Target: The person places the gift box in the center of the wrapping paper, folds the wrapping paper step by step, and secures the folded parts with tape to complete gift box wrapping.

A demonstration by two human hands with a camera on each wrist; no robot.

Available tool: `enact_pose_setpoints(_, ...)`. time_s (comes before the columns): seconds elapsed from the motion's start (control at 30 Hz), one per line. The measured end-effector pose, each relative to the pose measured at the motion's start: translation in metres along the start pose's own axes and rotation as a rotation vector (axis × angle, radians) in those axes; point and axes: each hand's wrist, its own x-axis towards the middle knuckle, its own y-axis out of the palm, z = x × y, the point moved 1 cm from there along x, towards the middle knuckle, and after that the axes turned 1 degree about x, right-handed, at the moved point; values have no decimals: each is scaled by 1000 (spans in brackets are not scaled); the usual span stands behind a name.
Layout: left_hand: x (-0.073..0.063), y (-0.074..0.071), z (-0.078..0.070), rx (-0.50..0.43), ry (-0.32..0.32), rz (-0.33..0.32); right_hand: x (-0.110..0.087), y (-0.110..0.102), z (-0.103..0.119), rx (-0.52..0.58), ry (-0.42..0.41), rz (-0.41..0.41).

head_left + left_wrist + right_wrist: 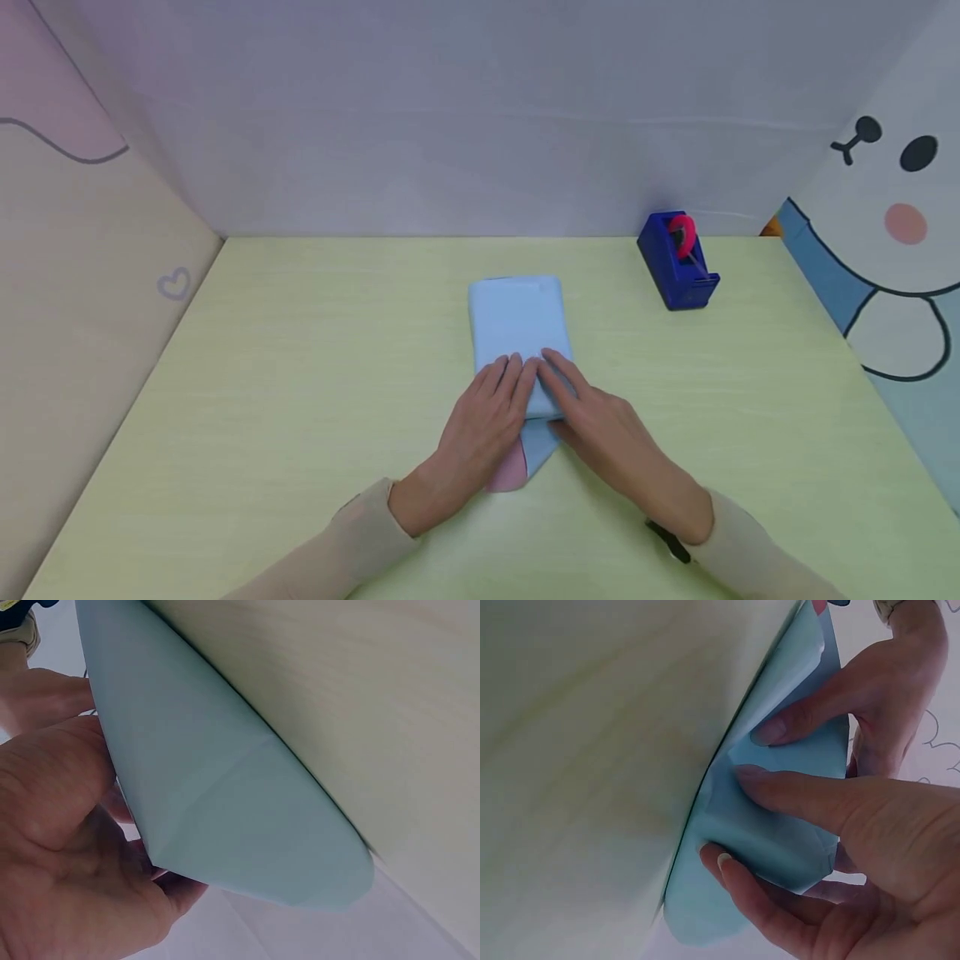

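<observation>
A folded sheet of light blue paper (517, 317) lies on the table in front of me. Its near end tapers, with a pink rounded patch (510, 471) showing beside the blue tip. My left hand (483, 417) rests over the paper's left side, fingers pointing away from me. From the right, my right hand (600, 421) reaches onto the paper, and the two hands' fingertips nearly meet. In the right wrist view both thumbs press on the blue fold (780, 832), and the right fingers curl over it. The left wrist view shows the paper's broad blue side (217, 772), which hides some left fingertips.
A blue tape dispenser (678, 267) with a pink-red core stands at the table's back right. The pale green table (300, 358) meets a whitish backdrop (420, 167) behind. Printed cartoon panels flank both sides. A dark object (667, 542) shows under the right wrist.
</observation>
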Motion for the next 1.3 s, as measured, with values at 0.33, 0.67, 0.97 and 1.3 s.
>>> enact_pose_setpoints(0.33,4,-2,-2,9,13,29,4,1,2,-38,32,21)
enact_pose_setpoints(0.67,2,0,-1,-46,25,-21,7,4,9,-114,80,19)
enact_pose_setpoints(0.97,-13,-10,8,-145,-18,-49,6,9,9,-107,65,-4)
enact_pose_setpoints(1.3,-31,-19,10,-389,-350,18,7,9,9,-97,63,1)
